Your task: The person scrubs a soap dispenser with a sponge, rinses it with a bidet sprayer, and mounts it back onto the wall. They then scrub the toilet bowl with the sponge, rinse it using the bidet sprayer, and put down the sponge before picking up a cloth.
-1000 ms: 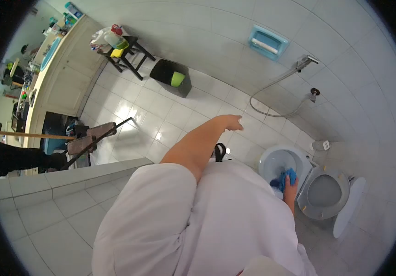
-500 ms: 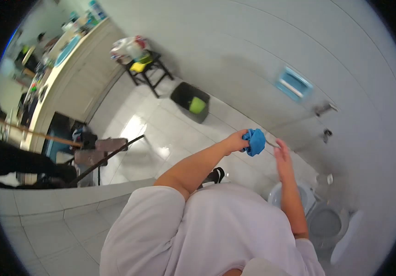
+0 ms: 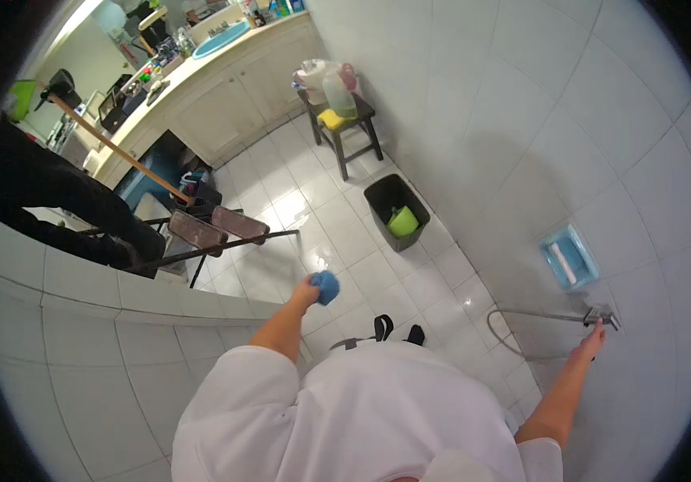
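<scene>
My left hand (image 3: 307, 291) is closed around a crumpled blue cloth (image 3: 326, 287) and holds it over the floor, near the low tiled wall. Out to the right, my right hand (image 3: 589, 346) is at the tap knob (image 3: 593, 358) on the wall, with the fingers curled over it and mostly hiding it. One finger points up towards the metal hand shower (image 3: 599, 316), which hangs in its bracket just above. A grey shower hose (image 3: 514, 312) loops leftward from there. Above the shower sits a blue soap dish (image 3: 570, 257) with a white bar across it.
A dark bin (image 3: 382, 193) with a green scoop (image 3: 402, 222) stands by the wall. Behind it is a dark stool (image 3: 368, 120) bearing bags, a bottle and a yellow cloth. To the left are a low tiled wall (image 3: 145, 301), a dark metal frame (image 3: 273, 237) and a sink counter (image 3: 269, 34).
My left hand has carried the blue cloth left. My right hand has moved right, from in front of me to the tap on the wall. The view has turned, and the toilet is out of sight.
</scene>
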Motion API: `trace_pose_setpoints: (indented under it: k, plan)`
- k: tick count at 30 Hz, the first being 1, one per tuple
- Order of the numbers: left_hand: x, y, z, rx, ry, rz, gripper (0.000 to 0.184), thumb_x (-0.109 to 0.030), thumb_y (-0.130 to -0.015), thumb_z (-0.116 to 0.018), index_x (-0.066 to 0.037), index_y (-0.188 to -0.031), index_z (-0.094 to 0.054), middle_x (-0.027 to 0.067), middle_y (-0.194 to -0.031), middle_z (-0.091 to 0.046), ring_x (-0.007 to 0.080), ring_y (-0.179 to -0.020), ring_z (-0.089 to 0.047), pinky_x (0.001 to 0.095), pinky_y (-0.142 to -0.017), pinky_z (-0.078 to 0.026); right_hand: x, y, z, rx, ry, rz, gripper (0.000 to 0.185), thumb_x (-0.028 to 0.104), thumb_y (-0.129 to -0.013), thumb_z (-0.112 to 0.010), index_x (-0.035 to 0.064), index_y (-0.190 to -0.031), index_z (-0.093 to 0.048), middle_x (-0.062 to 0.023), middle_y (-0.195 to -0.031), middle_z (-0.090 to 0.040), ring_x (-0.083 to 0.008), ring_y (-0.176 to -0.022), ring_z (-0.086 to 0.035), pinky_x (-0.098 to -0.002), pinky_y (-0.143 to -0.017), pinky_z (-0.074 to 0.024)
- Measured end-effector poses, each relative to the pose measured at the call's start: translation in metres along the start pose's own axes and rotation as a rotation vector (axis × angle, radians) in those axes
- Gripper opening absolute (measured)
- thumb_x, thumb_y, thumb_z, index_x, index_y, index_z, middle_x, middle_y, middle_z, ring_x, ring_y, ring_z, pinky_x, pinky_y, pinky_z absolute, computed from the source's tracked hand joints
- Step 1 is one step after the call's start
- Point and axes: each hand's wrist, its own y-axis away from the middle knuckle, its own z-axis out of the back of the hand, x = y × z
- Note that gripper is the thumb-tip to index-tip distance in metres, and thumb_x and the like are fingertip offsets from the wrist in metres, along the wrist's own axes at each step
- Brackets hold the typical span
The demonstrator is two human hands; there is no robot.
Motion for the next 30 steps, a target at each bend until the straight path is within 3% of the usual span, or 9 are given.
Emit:
trace_pose_setpoints:
  k: [3, 5, 9, 11, 19, 23, 25, 27, 30]
  plan:
    - [-0.015, 0.049, 0.03, -0.087, 0.076, 0.117, 0.047, -0.01, -0.068, -0.049, -0.01, -0.114, -0.046, 0.0119, -0.097, -0.057, 0.021, -0.089, -0.054, 0.0294, -0.071, -0.044, 0.005, -0.027, -0.016, 0.121, 0.014, 0.032, 0.061, 0.036, -0.073, -0.059, 0.0025, -0.117, -0.033, -0.0102, -0.113, -0.043, -0.022, -0.107, -0.039, -0.0357, -0.09, -0.0289]
    - [0.062, 0.008, 0.026, -0.194, 0.269, 0.076, 0.047, -0.007, -0.068, -0.049, -0.013, -0.114, -0.045, 0.0092, -0.094, -0.056, 0.0198, -0.081, -0.054, 0.0286, -0.063, -0.044, -0.005, -0.037, -0.03, -0.071, -0.018, -0.023, 0.059, 0.031, -0.073, -0.061, -0.0005, -0.115, -0.034, -0.0127, -0.112, -0.044, -0.0239, -0.101, -0.044, -0.0352, -0.086, -0.0344]
    - [0.003, 0.068, 0.021, -0.158, 0.423, 0.2, 0.05, -0.004, -0.067, -0.049, -0.013, -0.115, -0.043, 0.0069, -0.092, -0.055, 0.0172, -0.075, -0.053, 0.0274, -0.056, -0.042, -0.02, -0.061, -0.033, -0.113, -0.103, -0.025, 0.054, 0.028, -0.074, -0.061, -0.0026, -0.11, -0.037, -0.0139, -0.106, -0.047, -0.0233, -0.093, -0.049, -0.0332, -0.079, -0.0402]
    - [0.0, 0.079, 0.014, -0.214, 0.502, 0.248, 0.038, -0.008, -0.073, -0.047, -0.012, -0.11, -0.045, 0.0055, -0.092, -0.056, 0.0173, -0.076, -0.054, 0.0307, -0.06, -0.044, -0.018, -0.065, -0.033, -0.088, -0.138, -0.063, 0.051, 0.027, -0.075, -0.06, -0.0022, -0.111, -0.037, -0.0136, -0.106, -0.047, -0.0228, -0.092, -0.049, -0.033, -0.078, -0.0406]
    - [-0.046, 0.064, 0.011, -0.156, 0.471, 0.198, 0.048, -0.005, -0.068, -0.047, -0.015, -0.115, -0.042, 0.0043, -0.087, -0.053, 0.0151, -0.071, -0.05, 0.0303, -0.057, -0.043, 0.002, -0.052, -0.032, -0.208, 0.015, 0.163, 0.029, 0.013, -0.075, -0.051, -0.005, -0.098, -0.049, -0.0128, -0.096, -0.054, -0.0222, -0.085, -0.052, -0.0328, -0.073, -0.0424]
    - [-0.062, 0.052, 0.026, -0.17, 0.499, 0.142, 0.049, -0.005, -0.066, -0.047, -0.013, -0.114, -0.042, 0.0021, -0.08, -0.051, 0.0116, -0.064, -0.047, 0.0266, -0.053, -0.042, 0.007, -0.057, -0.038, -0.23, -0.025, 0.252, 0.038, 0.023, -0.076, -0.055, -0.0037, -0.101, -0.044, -0.0167, -0.095, -0.054, -0.0261, -0.083, -0.054, -0.035, -0.072, -0.0431]
    - [-0.066, 0.052, 0.035, -0.164, 0.477, 0.156, 0.047, -0.005, -0.066, -0.048, -0.015, -0.112, -0.043, 0.0019, -0.081, -0.051, 0.0115, -0.064, -0.047, 0.0259, -0.054, -0.041, 0.026, -0.055, -0.042, -0.481, 0.107, 0.261, 0.04, 0.026, -0.076, -0.056, -0.0055, -0.098, -0.045, -0.0192, -0.095, -0.053, -0.0271, -0.084, -0.054, -0.0357, -0.072, -0.0432]
    - [-0.067, 0.049, 0.044, -0.163, 0.491, 0.149, 0.043, -0.006, -0.067, -0.05, -0.017, -0.109, -0.044, 0.002, -0.082, -0.051, 0.0125, -0.066, -0.048, 0.0267, -0.055, -0.041, 0.045, -0.061, -0.04, -0.523, 0.177, 0.382, 0.035, 0.028, -0.077, -0.055, -0.0049, -0.089, -0.053, -0.0196, -0.091, -0.056, -0.0301, -0.077, -0.056, -0.0357, -0.067, -0.0441]
    - [-0.046, 0.041, 0.053, -0.18, 0.535, 0.146, 0.041, -0.007, -0.067, -0.051, -0.018, -0.106, -0.045, 0.0022, -0.084, -0.051, 0.0135, -0.069, -0.048, 0.0271, -0.054, -0.04, 0.065, -0.063, -0.019, -0.408, 0.21, 0.433, 0.041, 0.032, -0.077, -0.055, -0.0053, -0.095, -0.05, -0.0189, -0.091, -0.056, -0.0282, -0.079, -0.056, -0.0345, -0.068, -0.0443]
